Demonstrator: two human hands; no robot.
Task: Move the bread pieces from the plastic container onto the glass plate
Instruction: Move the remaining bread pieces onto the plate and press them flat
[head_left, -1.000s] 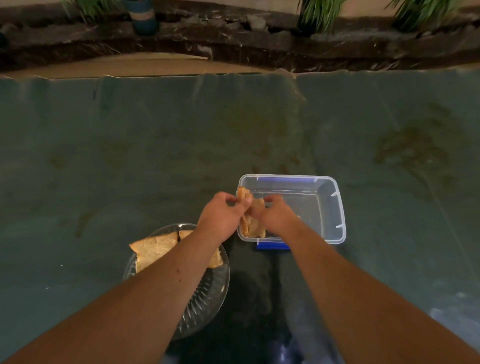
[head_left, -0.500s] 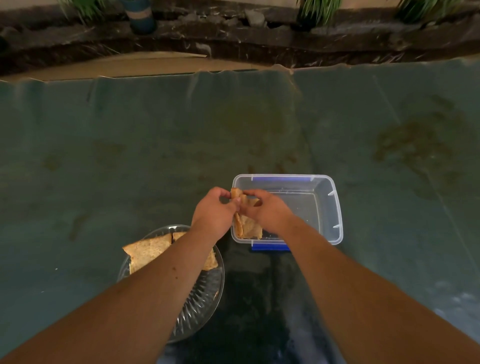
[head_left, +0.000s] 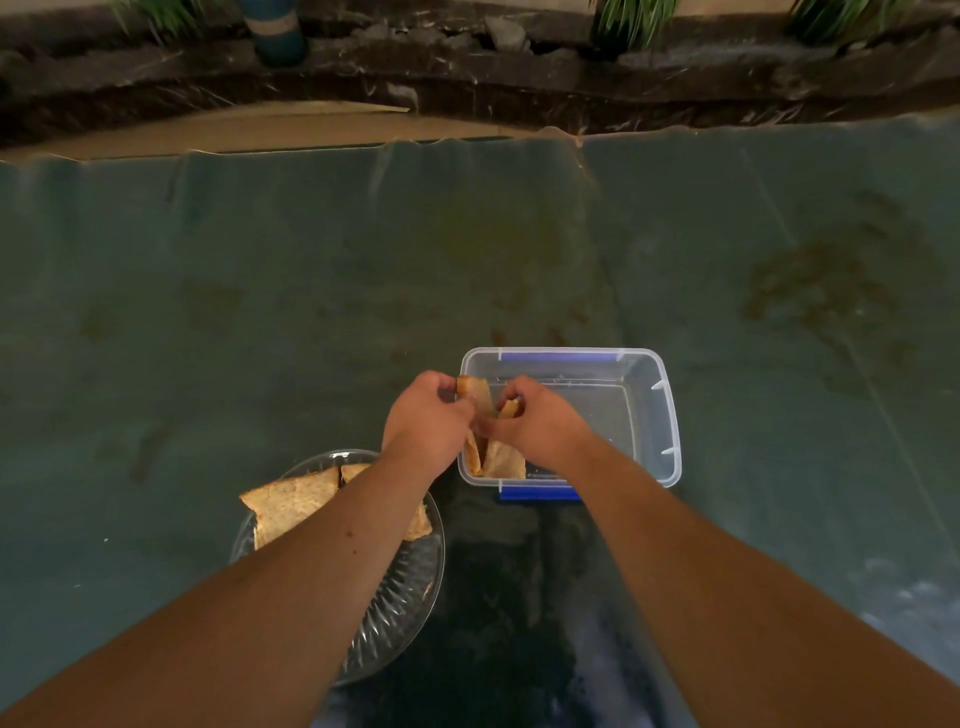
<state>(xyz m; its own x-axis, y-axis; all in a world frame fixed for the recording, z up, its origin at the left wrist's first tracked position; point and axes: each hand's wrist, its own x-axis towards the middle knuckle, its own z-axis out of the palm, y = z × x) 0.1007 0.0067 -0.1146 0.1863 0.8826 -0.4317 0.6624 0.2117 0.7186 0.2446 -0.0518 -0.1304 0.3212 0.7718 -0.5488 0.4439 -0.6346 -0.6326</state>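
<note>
A clear plastic container (head_left: 662, 415) with blue clips sits on the green sheet, right of centre. At its left end my left hand (head_left: 423, 421) and my right hand (head_left: 540, 423) both pinch tan bread pieces (head_left: 478, 397) held upright. More bread (head_left: 501, 460) leans in the container's near left corner below my hands. A ribbed glass plate (head_left: 400, 613) lies to the lower left of the container. Bread pieces on the plate (head_left: 291, 504) lie at its far side, partly hidden by my left forearm.
The green sheet (head_left: 260, 312) covers the ground all around, with brown stains (head_left: 815, 291) at the right. Its far edge meets bare soil, rocks (head_left: 498, 31) and plants. A dark wet patch (head_left: 498, 597) lies between my forearms.
My hands have stayed at the container's left end, with my fingers shifting on the bread. The view has shifted slightly.
</note>
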